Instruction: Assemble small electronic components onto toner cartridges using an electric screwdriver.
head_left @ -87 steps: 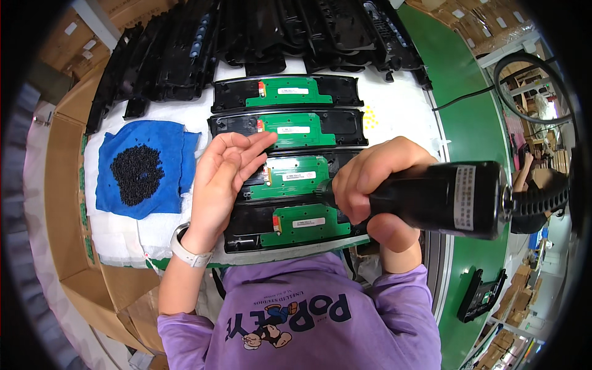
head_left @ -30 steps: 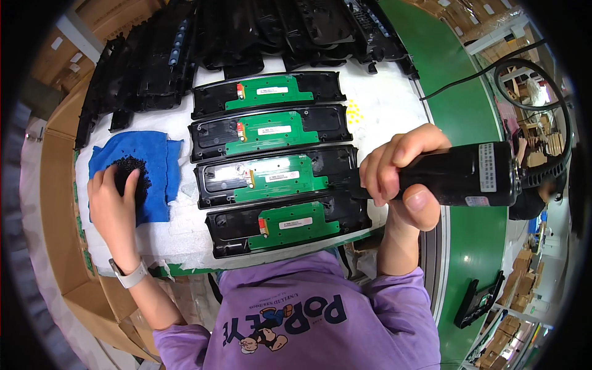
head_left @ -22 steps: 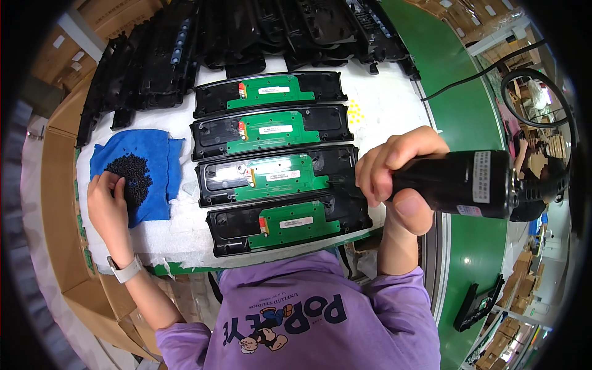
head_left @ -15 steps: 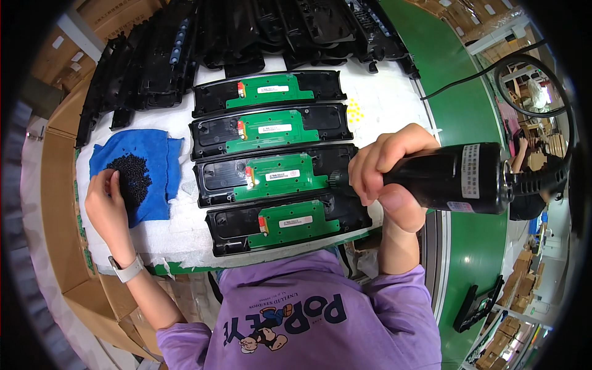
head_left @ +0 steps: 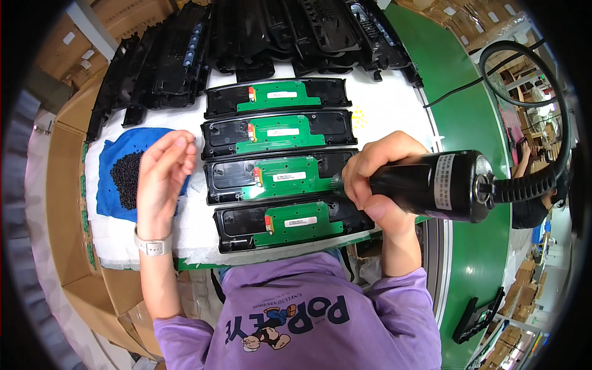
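My right hand (head_left: 383, 154) is wrapped round a black corded electric screwdriver (head_left: 425, 184), its tip pointing left over the right end of a long black plastic panel (head_left: 229, 174) with a green circuit board (head_left: 290, 165). Several such panels lie in a row, one behind another, each carrying a green board with a white label and a small red part. My left hand (head_left: 165, 169) is raised between the panels and a blue cloth (head_left: 111, 200), fingers curled together; whatever they hold is too small to tell. On the cloth sits a heap of tiny black screws (head_left: 125, 179).
Black plastic housings (head_left: 265, 37) are piled along the far side of the white-covered table (head_left: 394, 105). Yellow dots (head_left: 359, 117) lie right of the panels. A green surface (head_left: 472, 240) runs along the right, with another black panel (head_left: 480, 314). The screwdriver's cable (head_left: 561, 135) loops at right.
My left hand has left the screw heap, rising and moving right toward the panels. My right hand keeps the screwdriver at nearly the same place, and the view has shifted slightly.
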Available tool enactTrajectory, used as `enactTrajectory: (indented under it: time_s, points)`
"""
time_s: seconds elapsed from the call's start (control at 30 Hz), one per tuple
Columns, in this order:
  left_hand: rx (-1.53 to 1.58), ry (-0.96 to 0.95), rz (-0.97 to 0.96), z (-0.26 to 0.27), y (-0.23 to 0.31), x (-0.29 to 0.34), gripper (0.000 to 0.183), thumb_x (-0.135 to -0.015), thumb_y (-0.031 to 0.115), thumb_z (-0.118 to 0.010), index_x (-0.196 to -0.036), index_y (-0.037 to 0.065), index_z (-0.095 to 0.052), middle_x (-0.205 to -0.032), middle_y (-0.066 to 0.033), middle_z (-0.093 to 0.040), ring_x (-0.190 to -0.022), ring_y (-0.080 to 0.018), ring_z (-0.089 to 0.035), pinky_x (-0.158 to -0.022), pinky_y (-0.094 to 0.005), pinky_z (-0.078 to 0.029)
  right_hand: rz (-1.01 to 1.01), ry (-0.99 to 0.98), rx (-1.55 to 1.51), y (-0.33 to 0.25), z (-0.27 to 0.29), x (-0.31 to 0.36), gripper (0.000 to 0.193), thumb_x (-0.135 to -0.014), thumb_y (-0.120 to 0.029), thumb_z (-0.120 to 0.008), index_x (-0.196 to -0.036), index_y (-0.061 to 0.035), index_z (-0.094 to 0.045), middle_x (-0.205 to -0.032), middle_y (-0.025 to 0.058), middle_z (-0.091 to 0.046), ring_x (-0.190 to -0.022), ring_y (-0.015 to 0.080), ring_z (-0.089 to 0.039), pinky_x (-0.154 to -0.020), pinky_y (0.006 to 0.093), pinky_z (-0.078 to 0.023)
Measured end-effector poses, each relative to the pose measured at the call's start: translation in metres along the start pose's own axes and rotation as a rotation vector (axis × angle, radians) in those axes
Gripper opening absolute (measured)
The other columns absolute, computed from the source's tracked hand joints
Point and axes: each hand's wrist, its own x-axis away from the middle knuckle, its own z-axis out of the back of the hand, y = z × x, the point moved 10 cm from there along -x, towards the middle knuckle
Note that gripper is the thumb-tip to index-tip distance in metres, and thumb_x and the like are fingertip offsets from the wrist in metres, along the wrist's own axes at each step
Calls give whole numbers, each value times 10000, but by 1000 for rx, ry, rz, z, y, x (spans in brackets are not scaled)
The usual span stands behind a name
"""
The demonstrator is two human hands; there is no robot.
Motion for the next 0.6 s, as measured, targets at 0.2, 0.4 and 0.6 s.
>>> enactTrajectory:
  time_s: [0.2,0.4,0.6]
  points:
    - [234,-227,130,-55,-25,-2,134,-870,122,-543,-913,-4,-555,-754,-23,-549,-626,-70,-467,-600,-193,-408,65,6,-104,-4,-1,-1,302,-669,-132,-705,-778,-13,-451,-538,36,-469,-421,110,-425,-401,228,-351]
    - [149,-266,115,-70,-31,3,132,-876,119,-541,-925,-3,-557,-789,-51,-585,-609,-62,-475,-558,-175,-398,35,-3,21,-3,-2,-1,293,-673,-139,-698,-796,1,-471,-531,37,-460,-422,115,-424,-397,229,-349]
    - [-91,-321,69,-83,-28,17,111,-843,79,-574,-891,-18,-597,-741,-65,-615,-544,-46,-471,-499,-167,-376,212,-67,-386,-37,-12,-22,360,-767,-276,-653,-945,-41,-447,-579,-10,-492,-431,114,-499,-453,262,-431]
